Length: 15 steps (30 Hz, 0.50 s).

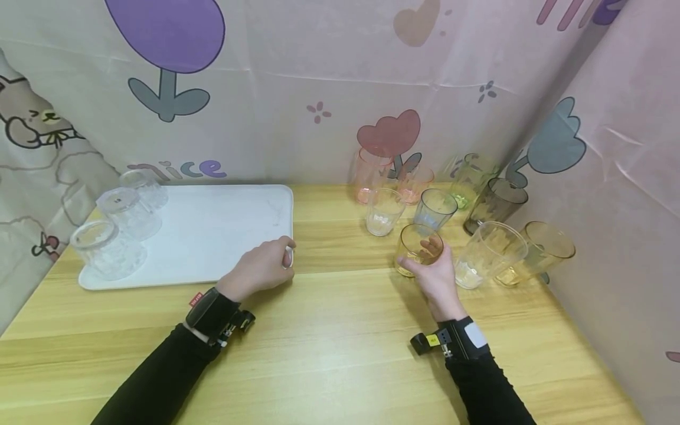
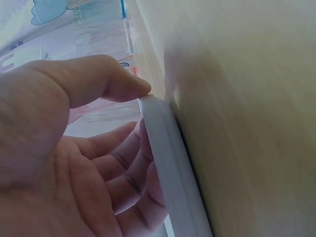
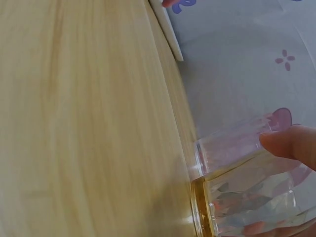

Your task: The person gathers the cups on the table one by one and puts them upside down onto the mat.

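Note:
A white rectangular tray (image 1: 212, 230) lies on the left part of the table, with three clear glasses upside down along its left end, one of them a ribbed glass (image 1: 108, 251). My left hand (image 1: 260, 268) is at the tray's front right corner. In the left wrist view, its thumb (image 2: 113, 79) and curled fingers pinch the tray's rim (image 2: 173, 163). On the right, my right hand (image 1: 438, 277) grips a short amber glass (image 1: 409, 251), thumb on the near side and fingers around the far side. The glass is upright, its base at or near the tabletop.
Several upright glasses surround the amber one: a clear glass (image 1: 383, 215), a bluish glass (image 1: 434, 212), a tall pink glass (image 1: 370, 177), a green glass (image 1: 470, 183), a dark grey glass (image 1: 494, 206), and a larger amber glass (image 1: 536, 257). A patterned curtain (image 1: 319, 136) stands behind the table.

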Motion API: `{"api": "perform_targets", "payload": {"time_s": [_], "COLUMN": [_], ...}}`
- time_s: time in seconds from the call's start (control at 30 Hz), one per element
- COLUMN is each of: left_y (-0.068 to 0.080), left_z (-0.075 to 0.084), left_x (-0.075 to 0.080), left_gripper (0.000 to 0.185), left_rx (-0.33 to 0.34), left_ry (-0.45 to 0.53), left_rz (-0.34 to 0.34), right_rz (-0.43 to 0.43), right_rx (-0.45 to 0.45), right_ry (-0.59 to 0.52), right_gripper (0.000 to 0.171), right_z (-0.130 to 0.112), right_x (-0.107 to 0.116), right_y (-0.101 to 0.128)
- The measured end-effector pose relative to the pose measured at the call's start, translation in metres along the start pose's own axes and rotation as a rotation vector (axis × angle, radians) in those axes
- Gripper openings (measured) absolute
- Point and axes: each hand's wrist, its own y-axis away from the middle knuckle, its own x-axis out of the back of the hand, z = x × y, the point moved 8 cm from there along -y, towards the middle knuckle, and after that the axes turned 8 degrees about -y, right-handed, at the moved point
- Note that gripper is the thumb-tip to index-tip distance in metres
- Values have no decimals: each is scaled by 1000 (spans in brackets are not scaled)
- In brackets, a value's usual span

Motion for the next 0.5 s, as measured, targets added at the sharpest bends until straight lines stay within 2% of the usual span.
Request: {"api": "perform_targets", "payload": {"time_s": [0.33,0.5], "left_y": [0,0], "left_z": [1,1], "left_x": [-1,-1], "left_gripper": [63,64], "left_rx": [-5,-2], "left_ry": [6,11], "left_rz": [-5,-7], "right_rz": [2,-19], "right_rx": [24,42], "right_ry": [-34,-106], "right_gripper": [93,90], "right_z": [-5,-14], "right_x": [-4,-10], "right_y": [3,3]}}
